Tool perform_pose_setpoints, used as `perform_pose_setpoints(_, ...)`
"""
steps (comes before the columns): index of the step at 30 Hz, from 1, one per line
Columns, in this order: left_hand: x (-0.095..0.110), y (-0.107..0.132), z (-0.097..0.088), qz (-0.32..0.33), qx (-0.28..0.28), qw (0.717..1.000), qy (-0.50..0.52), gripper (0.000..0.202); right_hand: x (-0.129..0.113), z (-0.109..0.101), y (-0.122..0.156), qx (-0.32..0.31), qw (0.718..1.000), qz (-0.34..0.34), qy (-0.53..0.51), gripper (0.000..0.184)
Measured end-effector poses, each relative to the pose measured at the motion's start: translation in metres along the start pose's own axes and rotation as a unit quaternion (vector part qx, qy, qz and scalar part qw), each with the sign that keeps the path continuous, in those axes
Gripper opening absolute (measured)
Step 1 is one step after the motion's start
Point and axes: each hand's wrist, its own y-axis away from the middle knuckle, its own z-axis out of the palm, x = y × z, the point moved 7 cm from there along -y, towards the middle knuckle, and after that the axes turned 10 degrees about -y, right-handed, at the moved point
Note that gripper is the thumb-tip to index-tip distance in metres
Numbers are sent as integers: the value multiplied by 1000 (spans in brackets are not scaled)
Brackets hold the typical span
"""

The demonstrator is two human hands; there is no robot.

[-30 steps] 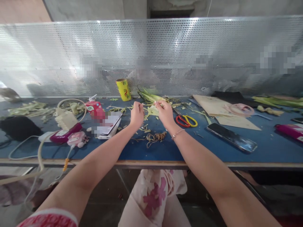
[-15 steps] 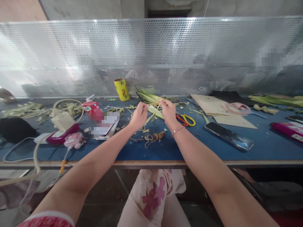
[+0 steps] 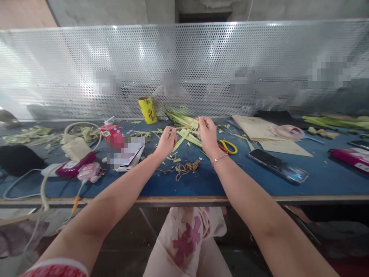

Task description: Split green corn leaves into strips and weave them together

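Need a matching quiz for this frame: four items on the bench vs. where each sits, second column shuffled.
Things:
1. leaf strips
2. scissors
3. phone
4. yellow roll

Places:
A. standing at the back by the perforated screen
B. pinched between left hand and right hand
C. lying flat on the blue table, right of the scissors
D. just right of the right hand, red and yellow handles

Pairs: 1-B, 2-D, 3-C, 4-A

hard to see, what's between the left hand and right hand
Pale green leaf strips, pinched by the left hand and right hand, span the gap, as the head view shows.
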Motion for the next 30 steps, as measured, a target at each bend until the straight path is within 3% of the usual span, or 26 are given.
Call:
perform_pose_setpoints(4, -12, 7, 19, -120, -57, 982, 135, 33, -14, 0, 8, 24, 1000, -6, -4, 51)
perform_pose_setpoints(7, -12, 11, 29, -149, -91, 966, 193, 35, -23, 6, 12, 6, 1000, -12, 4, 50)
perform_pose_setpoints(10, -14, 10, 26, -149, -65, 967, 194, 26, -24, 10, 14, -13, 1000, 4, -13, 48)
perform_pose_setpoints(13, -18, 6, 20, -137, -39, 975, 168, 20, -8, 17, 14, -40, 995, 77, -55, 49)
perform_pose_setpoints(16, -19, 0, 13, -89, -21, 989, 119, 20, 11, 27, 16, -100, 981, 147, -77, 52)
perform_pose_setpoints(19, -18, -3, 11, -51, -24, 995, 81, 20, 19, 35, 20, -156, 970, 175, -70, 55)
perform_pose_setpoints(26, -21, -1, 16, -77, -26, 989, 120, 18, -11, 36, 21, -192, 981, 32, 26, 35)
perform_pose_setpoints(30, -20, -3, 10, -57, 11, 995, 79, 18, -16, 39, 21, -178, 984, 2, 22, 26)
